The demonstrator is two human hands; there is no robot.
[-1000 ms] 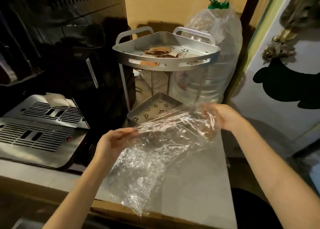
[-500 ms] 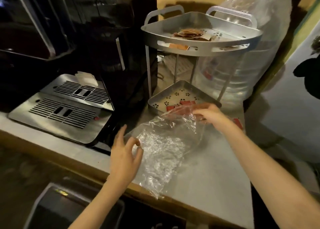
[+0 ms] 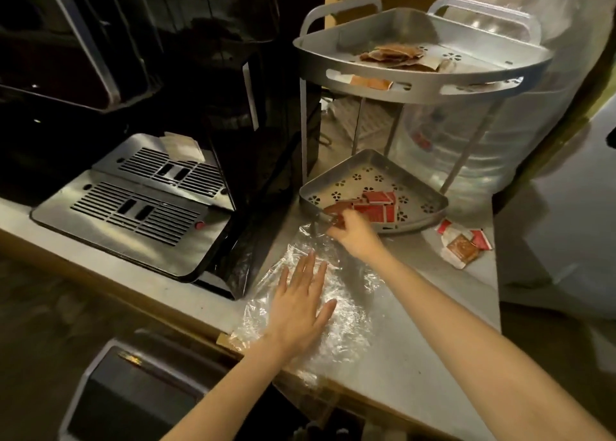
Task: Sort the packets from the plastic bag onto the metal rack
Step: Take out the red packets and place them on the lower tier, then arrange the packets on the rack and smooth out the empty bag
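The clear plastic bag lies flat on the grey counter. My left hand rests on it, palm down, fingers spread. My right hand pinches the bag's far end at the front rim of the metal rack's lower tray. Several red packets lie in that lower tray. Brown packets lie in the rack's upper tray. A few more packets, red and brown, sit loose on the counter to the right of the rack.
A black coffee machine with a slotted metal drip tray stands left of the rack. A large clear water bottle stands behind the rack at the right. A dark bin sits below the counter's front edge.
The bag has gone from held up in both hands to lying flat on the counter. My left hand has let go and pressed down on it. Red packets now lie in the lower tray.
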